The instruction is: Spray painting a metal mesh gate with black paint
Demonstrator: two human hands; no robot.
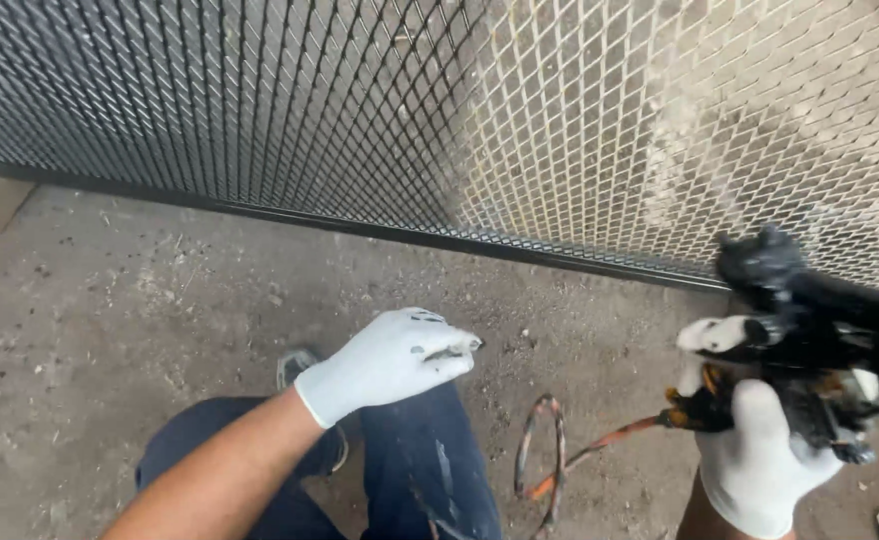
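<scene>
Against the mesh panel (440,110), which fills the far side of my view, everything else is easy to place: its left part is coated black, its right part bare pale metal, and a black frame bar runs along its bottom edge. Below that bar lies the dusty concrete floor (110,300), and nearer me than the panel are my knees in dark trousers (420,460).

My right hand (760,450), gloved white, is wrapped tight round the black paint-crusted spray gun (810,320), its nozzle just short of the bare mesh at the panel's lower right. An orange hose (600,440) loops from the gun across the floor, below the bar.

My left hand (390,360), also gloved, hangs loosely curled over my knee, holding nothing, well short of the panel.

To do this well, I judge I should keep the gun square to the mesh, move evenly, and keep the hose off wet metal.

No containers show anywhere near the panel.
</scene>
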